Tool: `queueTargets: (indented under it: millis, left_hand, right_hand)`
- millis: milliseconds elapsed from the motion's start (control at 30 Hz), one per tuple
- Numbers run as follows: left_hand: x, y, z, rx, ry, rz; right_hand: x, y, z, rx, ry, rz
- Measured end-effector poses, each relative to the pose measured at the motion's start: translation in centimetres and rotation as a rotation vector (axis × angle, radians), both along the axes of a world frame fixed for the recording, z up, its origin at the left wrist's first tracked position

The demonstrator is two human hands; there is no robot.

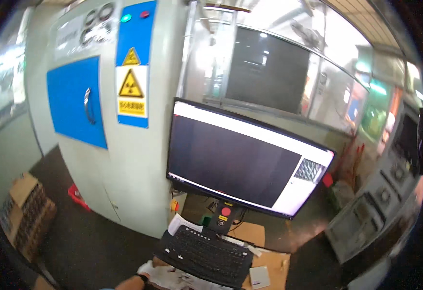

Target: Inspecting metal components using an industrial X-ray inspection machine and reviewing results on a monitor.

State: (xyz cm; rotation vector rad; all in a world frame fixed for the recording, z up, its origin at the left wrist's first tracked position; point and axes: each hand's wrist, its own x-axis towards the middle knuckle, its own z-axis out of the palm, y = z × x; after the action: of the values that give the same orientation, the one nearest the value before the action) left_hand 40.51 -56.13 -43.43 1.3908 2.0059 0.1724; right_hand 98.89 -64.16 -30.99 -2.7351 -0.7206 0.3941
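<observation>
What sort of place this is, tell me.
Probably a factory inspection station, perhaps for X-rays: a tall cabinet bears a yellow radiation sign, and a monitor with a mostly dark screen stands by it.

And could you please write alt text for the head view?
The person's left hand, a black band at the wrist, is by the near-left edge of a black keyboard, below a lit, mostly dark monitor. On the left stands a pale cabinet with a blue door and yellow warning signs.
</observation>
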Motion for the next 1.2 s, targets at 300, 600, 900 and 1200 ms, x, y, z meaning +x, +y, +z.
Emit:
queueTargets:
  millis: [300,600,900,1200]
  left_hand:
    - [4.3,-1.7,-5.7,0.361,0.131,0.188]
    - [2.6,-7.0,-9.5,0.393,0.109,0.13]
    - [-1.4,-12.6,-6.8,0.416,0.095,0.208]
    - [-2.0,-12.5,-7.8,0.769,0.307,-0.101]
  right_hand:
    - [-3.6,-9.2,-12.0,0.099,0.047,-0.229]
    - [-5.2,-14.2,-15.2,0.164,-0.015,-0.221]
    - [-9.8,-18.3,-13.3,0.23,0.033,-0.224]
    - [-8.2,-19.6,-15.5,0.337,-0.132,-0.14]
